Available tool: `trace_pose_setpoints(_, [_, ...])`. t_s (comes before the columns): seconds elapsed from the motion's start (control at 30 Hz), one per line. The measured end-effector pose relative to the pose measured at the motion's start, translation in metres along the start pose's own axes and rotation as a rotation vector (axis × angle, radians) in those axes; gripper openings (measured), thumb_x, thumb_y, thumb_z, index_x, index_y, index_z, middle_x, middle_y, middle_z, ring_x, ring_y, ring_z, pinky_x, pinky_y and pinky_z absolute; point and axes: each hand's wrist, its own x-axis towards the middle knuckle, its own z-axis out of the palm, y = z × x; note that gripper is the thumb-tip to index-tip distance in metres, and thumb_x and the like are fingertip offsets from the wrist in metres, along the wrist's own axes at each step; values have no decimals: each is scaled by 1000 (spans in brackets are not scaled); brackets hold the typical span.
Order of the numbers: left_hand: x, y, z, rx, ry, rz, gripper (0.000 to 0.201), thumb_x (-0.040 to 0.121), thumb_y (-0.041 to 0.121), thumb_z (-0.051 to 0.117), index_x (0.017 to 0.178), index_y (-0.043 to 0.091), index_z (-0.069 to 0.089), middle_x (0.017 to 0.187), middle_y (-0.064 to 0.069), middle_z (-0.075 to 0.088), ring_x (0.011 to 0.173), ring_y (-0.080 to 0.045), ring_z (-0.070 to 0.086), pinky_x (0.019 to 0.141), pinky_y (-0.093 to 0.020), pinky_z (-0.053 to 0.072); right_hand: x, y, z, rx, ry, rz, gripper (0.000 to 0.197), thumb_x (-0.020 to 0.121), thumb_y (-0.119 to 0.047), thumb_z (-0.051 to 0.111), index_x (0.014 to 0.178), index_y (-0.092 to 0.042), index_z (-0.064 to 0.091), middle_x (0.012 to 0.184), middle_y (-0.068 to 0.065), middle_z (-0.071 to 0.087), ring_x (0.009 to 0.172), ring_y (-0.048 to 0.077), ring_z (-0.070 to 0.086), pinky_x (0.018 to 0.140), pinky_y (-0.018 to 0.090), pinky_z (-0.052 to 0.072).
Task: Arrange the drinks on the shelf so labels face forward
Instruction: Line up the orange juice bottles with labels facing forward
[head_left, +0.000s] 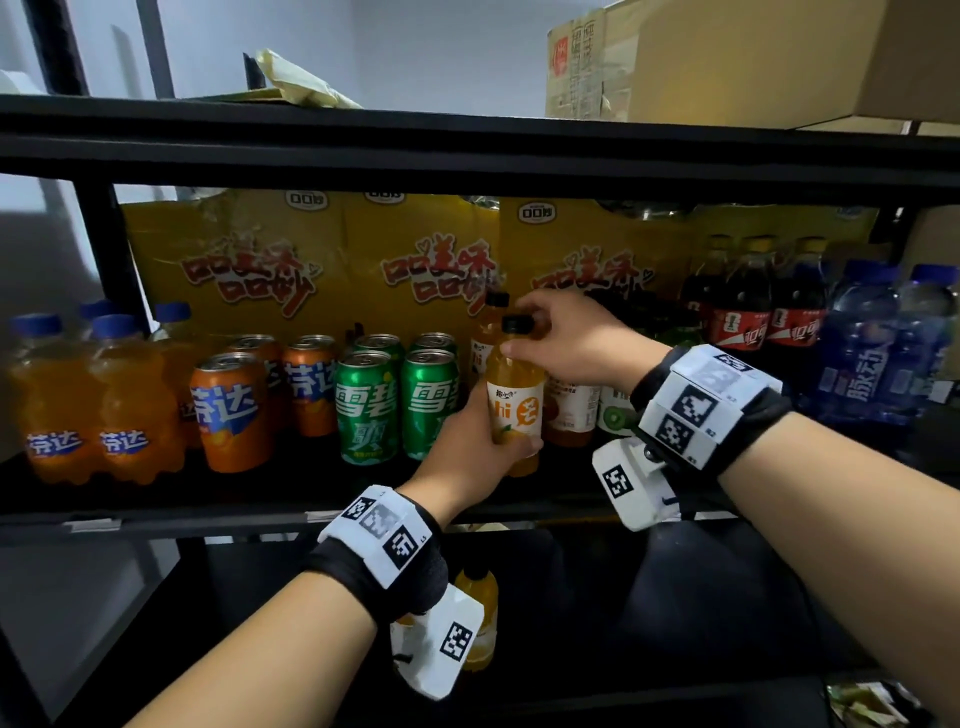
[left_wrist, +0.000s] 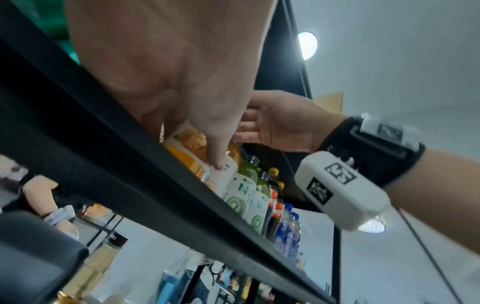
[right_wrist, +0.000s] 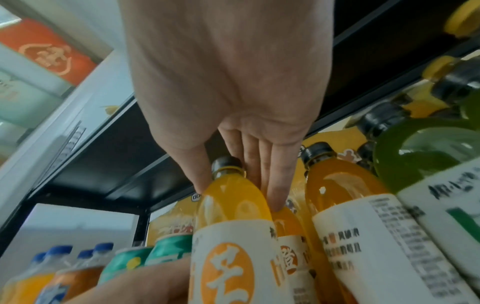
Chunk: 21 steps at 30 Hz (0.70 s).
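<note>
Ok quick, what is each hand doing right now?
Left hand: curled round the lower body of the orange juice bottle, holding it.
Right hand: thumb and fingers pinch the same bottle's neck, just under its black cap.

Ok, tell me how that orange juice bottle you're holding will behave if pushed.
The orange juice bottle looks full, so probably heavy for its size. Tall and narrow, it may tip against neighbours. Its smooth plastic could slip; the left hand steadies it.
</note>
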Motion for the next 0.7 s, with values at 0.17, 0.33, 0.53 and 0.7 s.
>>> trace_pose_setpoints(0.17, [6,-2,4,143,13,-45,70,93,34,75,150,18,39,134,-3,65,122,-21,63,105,-36,50,12,-8,-1,-162,-17,-51,46,102,-30,62,146,-18,56,148,5,57,129,24,57,90,26,43])
trace_pose_setpoints(0.33, [22,2,10,93,36,-120,65,97,20,69,150,11,32,141,-11,60,127,-27,59,106,-37,47,22,-9,-6,-167,1,-80,42,102,-26,63,141,-14,60,142,6,62,124,22,61,91,25,43])
trace_pose_setpoints(0.53, [23,-3,20,105,92,-116,86,98,15,66,162,13,7,149,-13,54,133,-30,56,108,-34,44,15,14,-28,-117,216,-66,37,102,-24,60,138,-17,62,138,4,65,119,19,63,95,29,49])
trace_pose_setpoints(0.7, [25,10,24,82,172,-98,109,95,12,68,161,19,-19,165,-18,26,148,-32,37,122,-36,28,19,27,-29,-347,-6,22,36,103,-19,56,138,-15,63,133,7,67,97,16,66,79,25,47])
